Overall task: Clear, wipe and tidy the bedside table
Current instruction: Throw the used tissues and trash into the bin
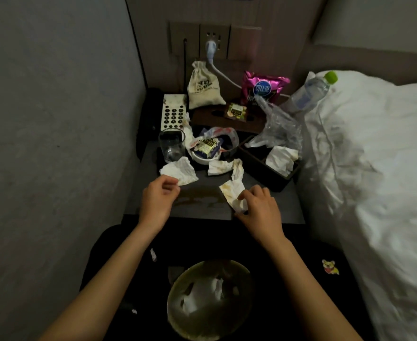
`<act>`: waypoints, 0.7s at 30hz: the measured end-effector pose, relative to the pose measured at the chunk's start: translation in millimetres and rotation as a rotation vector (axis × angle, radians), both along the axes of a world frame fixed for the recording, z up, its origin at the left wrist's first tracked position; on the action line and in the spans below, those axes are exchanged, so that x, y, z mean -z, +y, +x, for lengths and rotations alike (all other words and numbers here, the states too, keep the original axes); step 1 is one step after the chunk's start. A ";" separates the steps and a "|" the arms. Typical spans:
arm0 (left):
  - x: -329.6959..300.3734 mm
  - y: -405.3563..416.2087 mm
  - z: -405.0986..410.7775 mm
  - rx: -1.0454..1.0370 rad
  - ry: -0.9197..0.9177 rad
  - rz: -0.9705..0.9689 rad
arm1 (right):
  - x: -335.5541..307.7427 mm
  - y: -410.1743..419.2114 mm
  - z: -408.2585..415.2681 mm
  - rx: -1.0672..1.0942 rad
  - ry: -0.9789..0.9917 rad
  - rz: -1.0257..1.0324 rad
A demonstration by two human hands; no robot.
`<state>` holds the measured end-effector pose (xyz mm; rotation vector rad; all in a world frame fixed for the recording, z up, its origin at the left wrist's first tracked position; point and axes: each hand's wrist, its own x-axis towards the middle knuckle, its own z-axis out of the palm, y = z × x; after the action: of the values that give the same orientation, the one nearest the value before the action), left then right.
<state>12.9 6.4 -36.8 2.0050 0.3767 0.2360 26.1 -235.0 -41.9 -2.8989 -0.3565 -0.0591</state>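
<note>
Nearest the camera, at the bottom centre of the frame, a round bin (209,300) sits on the dark floor with a few white tissues already in it. Above it, both forearms reach up to the front edge of the bedside table (271,209) in the middle of the frame. At centre right, the right hand (257,209) has its fingers curled over the stained tissue (233,194), gripping its lower end. At centre left, the left hand (159,195) pinches the corner of a crumpled tissue (179,169) between thumb and fingertips. Between the hands a brownish spill (197,196) marks the tabletop. A third tissue (223,167) lies just above, beside a white bowl (206,157) of wrappers, with a drinking glass (171,145) to its left. To do this step well, each tissue should probably be gathered into the palm and lifted straight up, not dragged, so the spill is not smeared further. Then both can drop into the bin directly below. The glass stands near the left tissue, so that hand should pull toward the body, away from it. Wiping looks best left until the loose litter is gone.
</note>
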 end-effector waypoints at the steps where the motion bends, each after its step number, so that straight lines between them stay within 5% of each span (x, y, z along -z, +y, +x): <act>1: 0.9 4.8 5.9 -0.014 -0.007 0.039 | 1.1 -0.3 2.5 0.001 -0.005 -0.011; 7: 7.2 23.9 33.5 -0.055 0.030 0.251 | 3.7 -3.0 19.3 -0.001 -0.020 -0.024; 14: 12.8 31.4 55.1 -0.072 0.099 0.260 | -10.7 -2.7 40.2 0.005 -0.057 0.103; 21: 11.4 20.8 59.7 -0.092 0.016 0.233 | -4.0 5.2 27.7 -0.026 0.109 -0.107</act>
<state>72.7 27.2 -48.2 2.2214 0.4698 0.3343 53.8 -229.9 -37.8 -2.9859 -0.3891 0.1252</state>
